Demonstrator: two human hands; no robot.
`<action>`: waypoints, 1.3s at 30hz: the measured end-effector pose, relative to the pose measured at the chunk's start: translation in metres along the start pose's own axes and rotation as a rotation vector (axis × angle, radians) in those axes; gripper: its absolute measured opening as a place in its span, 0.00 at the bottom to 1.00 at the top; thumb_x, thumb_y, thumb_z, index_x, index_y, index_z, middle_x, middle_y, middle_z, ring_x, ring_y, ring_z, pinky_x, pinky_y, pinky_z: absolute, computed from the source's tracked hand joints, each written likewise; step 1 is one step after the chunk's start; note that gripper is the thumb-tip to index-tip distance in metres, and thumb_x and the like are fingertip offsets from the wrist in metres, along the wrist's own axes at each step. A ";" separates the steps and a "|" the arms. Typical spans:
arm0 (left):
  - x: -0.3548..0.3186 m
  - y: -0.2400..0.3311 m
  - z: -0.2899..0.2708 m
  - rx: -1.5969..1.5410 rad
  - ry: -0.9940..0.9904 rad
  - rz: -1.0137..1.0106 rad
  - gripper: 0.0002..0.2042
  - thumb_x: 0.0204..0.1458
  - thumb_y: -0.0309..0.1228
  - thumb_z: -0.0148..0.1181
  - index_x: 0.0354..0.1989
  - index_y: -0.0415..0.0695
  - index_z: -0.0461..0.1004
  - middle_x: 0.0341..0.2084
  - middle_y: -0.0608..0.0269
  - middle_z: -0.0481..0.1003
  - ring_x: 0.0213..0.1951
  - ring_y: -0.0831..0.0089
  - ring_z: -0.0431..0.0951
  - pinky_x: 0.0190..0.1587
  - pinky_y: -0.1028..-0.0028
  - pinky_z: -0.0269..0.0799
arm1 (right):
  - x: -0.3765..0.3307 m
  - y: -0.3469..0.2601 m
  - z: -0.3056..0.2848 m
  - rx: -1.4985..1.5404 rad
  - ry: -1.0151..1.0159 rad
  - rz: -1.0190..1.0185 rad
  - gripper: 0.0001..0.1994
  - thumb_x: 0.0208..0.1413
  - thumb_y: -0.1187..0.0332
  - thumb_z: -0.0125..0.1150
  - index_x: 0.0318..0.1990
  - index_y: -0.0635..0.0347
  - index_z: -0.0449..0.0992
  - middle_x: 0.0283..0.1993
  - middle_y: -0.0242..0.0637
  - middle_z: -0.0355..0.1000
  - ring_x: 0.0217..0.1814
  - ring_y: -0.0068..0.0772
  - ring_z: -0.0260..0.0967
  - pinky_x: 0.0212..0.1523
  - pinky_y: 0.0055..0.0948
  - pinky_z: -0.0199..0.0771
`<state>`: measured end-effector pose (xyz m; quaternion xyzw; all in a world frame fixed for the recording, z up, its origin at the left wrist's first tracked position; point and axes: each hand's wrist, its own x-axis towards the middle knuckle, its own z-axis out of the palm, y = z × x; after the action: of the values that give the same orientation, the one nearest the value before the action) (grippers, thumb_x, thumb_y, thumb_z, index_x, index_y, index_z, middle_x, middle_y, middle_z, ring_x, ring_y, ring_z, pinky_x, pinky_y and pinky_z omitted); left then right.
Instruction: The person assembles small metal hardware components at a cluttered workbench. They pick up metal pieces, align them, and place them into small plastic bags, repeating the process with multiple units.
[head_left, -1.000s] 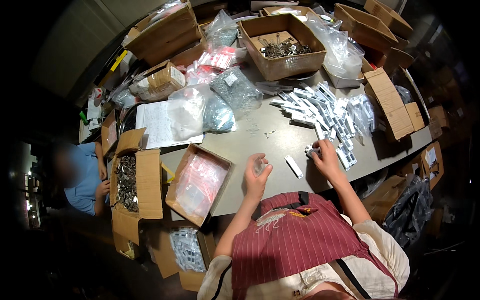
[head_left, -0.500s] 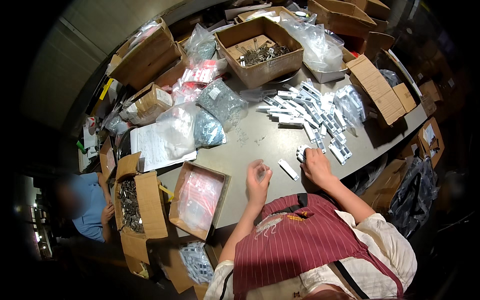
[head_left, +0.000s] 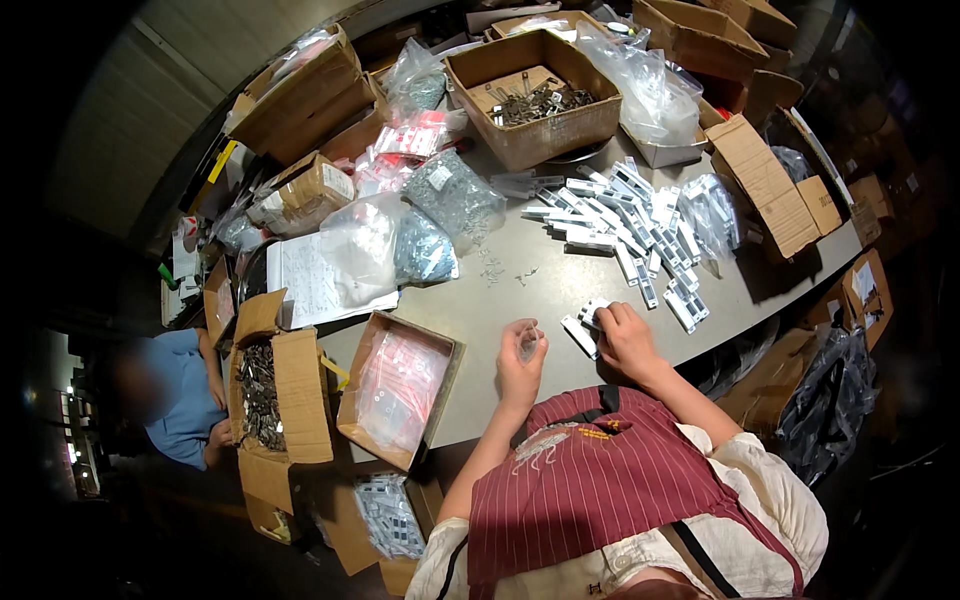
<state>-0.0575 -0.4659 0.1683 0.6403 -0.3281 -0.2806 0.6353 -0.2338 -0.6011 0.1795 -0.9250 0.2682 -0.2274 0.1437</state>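
My left hand (head_left: 520, 362) is raised over the near part of the table, its fingers curled round something clear that looks like a small plastic bag (head_left: 527, 343). To its right, my right hand (head_left: 627, 342) grips small white-and-grey oblong parts (head_left: 592, 312); its fingers hide how many. A single white oblong part (head_left: 579, 337) lies on the table between the hands, right beside the held ones. Beyond my right hand spreads a loose pile of the same white-and-grey parts (head_left: 640, 225).
An open carton of metal pieces (head_left: 535, 137) stands at the back. Bags of small hardware (head_left: 455, 200) and papers (head_left: 300, 275) lie left. Nearer are a box of clear bags (head_left: 440, 400) and a carton of dark metal parts (head_left: 305, 400). Another person (head_left: 180, 400) sits far left.
My right hand has drawn slightly nearer with the parts in it, bringing them up to the single part on the table. My left hand keeps its curled pose. The whole view has shifted slightly.
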 end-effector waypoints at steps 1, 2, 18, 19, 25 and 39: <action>0.000 0.004 0.001 0.046 -0.011 -0.007 0.16 0.56 0.24 0.63 0.53 0.41 0.72 0.41 0.65 0.76 0.46 0.76 0.74 0.51 0.73 0.71 | 0.001 -0.002 0.000 -0.009 -0.009 -0.008 0.15 0.40 0.78 0.64 0.38 0.61 0.69 0.38 0.46 0.67 0.43 0.50 0.67 0.42 0.43 0.72; 0.000 0.005 0.001 0.091 -0.023 -0.013 0.15 0.57 0.24 0.63 0.53 0.41 0.72 0.41 0.65 0.76 0.46 0.77 0.74 0.50 0.74 0.72 | 0.003 -0.005 -0.001 -0.030 -0.030 0.010 0.15 0.39 0.78 0.64 0.38 0.61 0.69 0.39 0.46 0.67 0.43 0.50 0.67 0.43 0.43 0.71; -0.004 0.001 0.005 0.115 -0.057 -0.080 0.14 0.58 0.22 0.63 0.52 0.37 0.72 0.39 0.57 0.80 0.45 0.69 0.82 0.51 0.70 0.75 | 0.002 0.011 0.009 -0.292 -0.009 0.049 0.14 0.48 0.75 0.58 0.45 0.60 0.73 0.40 0.44 0.68 0.47 0.48 0.67 0.51 0.45 0.65; -0.003 0.005 0.007 0.137 -0.083 -0.075 0.14 0.57 0.22 0.63 0.52 0.38 0.72 0.39 0.57 0.80 0.45 0.69 0.82 0.50 0.70 0.75 | 0.002 0.012 0.008 -0.262 -0.001 0.045 0.14 0.48 0.75 0.58 0.44 0.60 0.72 0.39 0.43 0.68 0.46 0.47 0.67 0.49 0.45 0.66; 0.010 -0.007 0.025 0.359 -0.167 -0.101 0.13 0.59 0.28 0.59 0.51 0.38 0.72 0.37 0.53 0.79 0.38 0.64 0.80 0.43 0.67 0.75 | 0.009 0.021 0.026 -0.098 0.077 -0.016 0.17 0.46 0.75 0.62 0.47 0.63 0.71 0.48 0.46 0.74 0.41 0.48 0.73 0.43 0.42 0.76; 0.034 0.002 0.052 0.734 -0.325 -0.104 0.25 0.51 0.40 0.70 0.50 0.39 0.66 0.38 0.41 0.79 0.41 0.40 0.81 0.44 0.50 0.77 | 0.010 0.015 0.012 0.049 -0.129 0.294 0.18 0.49 0.68 0.67 0.46 0.63 0.71 0.47 0.49 0.70 0.48 0.55 0.72 0.45 0.47 0.77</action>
<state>-0.0771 -0.5248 0.1700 0.7876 -0.4700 -0.2741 0.2892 -0.2269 -0.6169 0.1671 -0.8847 0.3855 -0.1502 0.2149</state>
